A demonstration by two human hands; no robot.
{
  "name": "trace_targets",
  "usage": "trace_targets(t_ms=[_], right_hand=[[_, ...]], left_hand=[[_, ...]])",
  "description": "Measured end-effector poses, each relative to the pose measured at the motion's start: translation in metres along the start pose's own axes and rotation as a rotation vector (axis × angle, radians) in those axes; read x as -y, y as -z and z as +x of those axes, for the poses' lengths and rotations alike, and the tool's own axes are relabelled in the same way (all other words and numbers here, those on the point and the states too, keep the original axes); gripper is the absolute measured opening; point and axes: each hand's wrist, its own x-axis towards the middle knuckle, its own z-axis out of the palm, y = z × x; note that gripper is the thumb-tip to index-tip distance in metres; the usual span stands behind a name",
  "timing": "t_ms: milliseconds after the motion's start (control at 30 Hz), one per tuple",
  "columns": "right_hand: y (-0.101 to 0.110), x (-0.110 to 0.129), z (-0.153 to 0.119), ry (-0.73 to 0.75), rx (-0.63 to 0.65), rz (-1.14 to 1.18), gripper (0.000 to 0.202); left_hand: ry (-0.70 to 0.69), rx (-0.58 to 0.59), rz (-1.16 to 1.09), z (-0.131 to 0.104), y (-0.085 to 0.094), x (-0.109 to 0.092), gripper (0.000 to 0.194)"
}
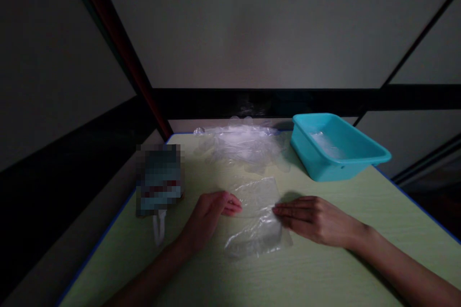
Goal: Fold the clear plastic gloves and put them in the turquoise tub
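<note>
On a pale green table (194, 278) with blue edges. At the back, near the wall (252, 33), a big messy heap of clear plastic (241, 144), thin and shiny, brightest in the middle. To the right of the heap, a blue tub (313, 163) with a wide rim, and in it some more clear plastic (327, 146). On the left side, a dark green and gray thing (160, 180) with a bit of red, too blocky to make out, and a white loop (159, 228) hanging down at the near end. Behind the table, a black band (216, 100) across the wall.

Right in the middle of the table, in front of the heap and between both hands, a clear plastic bag (257, 230). Lying flat, but with wrinkles. See-through, with the green table showing through, and with white shiny lines on the near part. A bit crooked at the near right corner.

Over the left side of the bag, the left hand (216, 206), fingers close together and a little bent. At the right edge, the right hand (309, 218), fingers close together, pointing in and touching the plastic. Not in fists. Cannot tell if pinching the bag or just pressing on it.
</note>
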Motion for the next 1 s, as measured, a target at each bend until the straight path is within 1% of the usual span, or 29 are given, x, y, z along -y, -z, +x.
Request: trace_targets(t_ms=[67,200,433,667,1000], right_hand=[[0.0,-0.001,-0.001,-0.009,-0.003,0.022,0.031],[0.001,-0.002,-0.001,-0.033,-0.038,0.09,0.032],[0.003,-0.001,-0.001,-0.101,-0.037,0.177,0.033],[0.0,-0.004,-0.006,-0.184,-0.035,0.29,0.031],[-0.003,-0.006,-0.008,-0.245,-0.021,0.384,0.031]], left_hand=[[-0.027,-0.02,0.021,0.0,0.001,0.001,0.045],[-0.068,-0.108,0.076,0.0,0.004,0.003,0.038],[-0.037,-0.204,0.124,0.001,0.007,0.004,0.035],[-0.063,-0.281,0.143,0.003,0.009,0.005,0.034],[-0.072,-0.316,0.172,0.003,0.01,0.007,0.033]])
